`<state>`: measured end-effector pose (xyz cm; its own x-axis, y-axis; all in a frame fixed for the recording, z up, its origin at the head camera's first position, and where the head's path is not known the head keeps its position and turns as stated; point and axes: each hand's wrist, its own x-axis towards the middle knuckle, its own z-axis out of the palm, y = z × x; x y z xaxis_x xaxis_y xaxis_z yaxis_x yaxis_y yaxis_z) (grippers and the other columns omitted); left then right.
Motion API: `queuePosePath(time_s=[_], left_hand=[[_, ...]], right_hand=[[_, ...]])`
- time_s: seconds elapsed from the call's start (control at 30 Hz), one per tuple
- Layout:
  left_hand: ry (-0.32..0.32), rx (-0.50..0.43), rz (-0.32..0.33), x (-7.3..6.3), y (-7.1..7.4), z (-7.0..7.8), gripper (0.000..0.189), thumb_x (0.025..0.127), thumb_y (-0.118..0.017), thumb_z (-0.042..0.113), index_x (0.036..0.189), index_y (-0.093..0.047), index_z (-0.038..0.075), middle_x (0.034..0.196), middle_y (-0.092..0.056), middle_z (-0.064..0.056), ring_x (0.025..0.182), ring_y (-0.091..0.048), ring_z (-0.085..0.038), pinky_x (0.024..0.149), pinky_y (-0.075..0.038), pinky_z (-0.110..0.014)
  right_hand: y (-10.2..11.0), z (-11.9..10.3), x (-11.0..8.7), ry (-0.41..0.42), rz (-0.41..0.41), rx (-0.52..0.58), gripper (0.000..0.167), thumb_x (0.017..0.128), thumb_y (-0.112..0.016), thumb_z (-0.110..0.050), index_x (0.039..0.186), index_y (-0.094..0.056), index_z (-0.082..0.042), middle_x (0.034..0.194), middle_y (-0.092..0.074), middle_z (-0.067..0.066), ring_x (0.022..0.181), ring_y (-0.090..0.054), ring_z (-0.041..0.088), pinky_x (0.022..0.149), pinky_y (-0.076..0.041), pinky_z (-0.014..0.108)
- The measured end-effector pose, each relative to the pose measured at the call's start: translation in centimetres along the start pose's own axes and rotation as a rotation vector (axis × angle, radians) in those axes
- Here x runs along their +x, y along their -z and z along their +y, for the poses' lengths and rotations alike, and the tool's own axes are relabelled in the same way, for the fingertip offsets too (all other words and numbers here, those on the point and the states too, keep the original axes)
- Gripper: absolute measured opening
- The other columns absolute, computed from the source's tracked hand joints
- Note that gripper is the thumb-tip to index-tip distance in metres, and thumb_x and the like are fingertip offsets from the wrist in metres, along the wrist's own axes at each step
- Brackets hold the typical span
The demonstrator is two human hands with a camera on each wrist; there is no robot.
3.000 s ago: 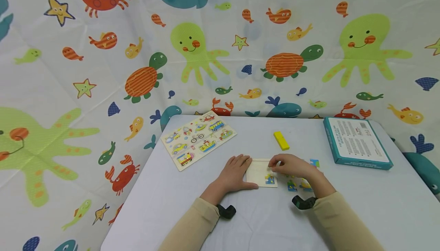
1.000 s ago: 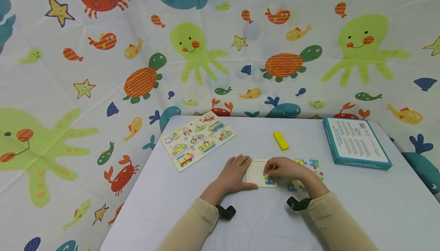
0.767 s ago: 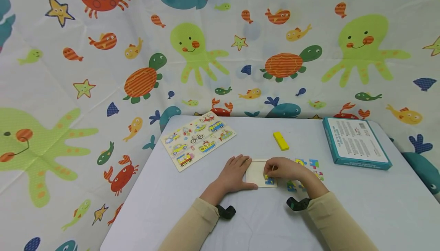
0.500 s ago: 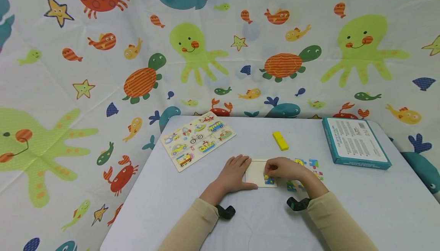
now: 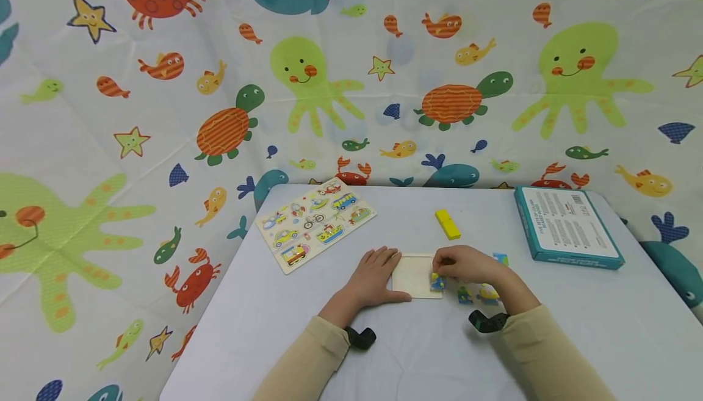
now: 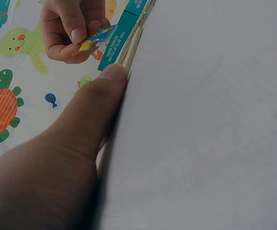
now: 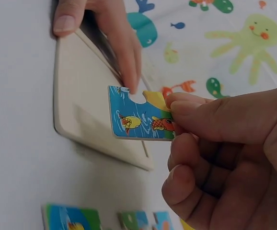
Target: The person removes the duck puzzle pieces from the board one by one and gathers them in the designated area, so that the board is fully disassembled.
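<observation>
My right hand (image 5: pixel 467 265) pinches a jigsaw puzzle piece (image 7: pixel 138 115) between thumb and fingers. The piece is blue with yellow and green parts, and fish are printed on it. It is held tilted over the right side of a pale wooden puzzle tray (image 5: pixel 409 273), whose visible floor is bare. My left hand (image 5: pixel 373 278) rests at the tray's left side, fingers extended along it and thumb at the near edge. In the left wrist view the thumb (image 6: pixel 90 108) lies against the tray's edge. More puzzle pieces (image 5: pixel 464 295) lie right of the tray, partly hidden under the right hand and forearm.
A vehicle picture board (image 5: pixel 313 224) lies at the back left of the white table. Behind the tray is a yellow block (image 5: pixel 447 224). A teal box (image 5: pixel 571 227) with a printed white panel lies at the back right. Sea-animal cloth (image 5: pixel 395 53) hangs behind.
The fish piece lay in the tray's near right corner earlier, with the right hand's fingers over it. Now it is lifted in that hand, which has shifted right. The left hand has stayed put.
</observation>
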<state>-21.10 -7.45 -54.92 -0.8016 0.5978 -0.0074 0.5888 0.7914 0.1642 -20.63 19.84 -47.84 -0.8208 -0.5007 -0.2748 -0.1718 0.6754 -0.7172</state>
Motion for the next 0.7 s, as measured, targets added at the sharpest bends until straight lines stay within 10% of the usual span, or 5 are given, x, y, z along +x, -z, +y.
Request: queuePosePath(time_s=[0.7], left_hand=[[-0.004,-0.012,0.007,0.0,0.1,0.0,0.109,0.075,-0.042,0.09,0.158,-0.024,0.022,0.16,-0.03,0.004,0.152,-0.02,-0.021,0.124,-0.018,-0.047]], right_hand=[[4.6,6.4,-7.7,-0.069,-0.001,0.087,0.019,0.097,-0.063,-0.028,0.1,-0.063,-0.009,0.085,-0.059,0.006,0.073,-0.054,0.016,0.062,-0.045,0.03]])
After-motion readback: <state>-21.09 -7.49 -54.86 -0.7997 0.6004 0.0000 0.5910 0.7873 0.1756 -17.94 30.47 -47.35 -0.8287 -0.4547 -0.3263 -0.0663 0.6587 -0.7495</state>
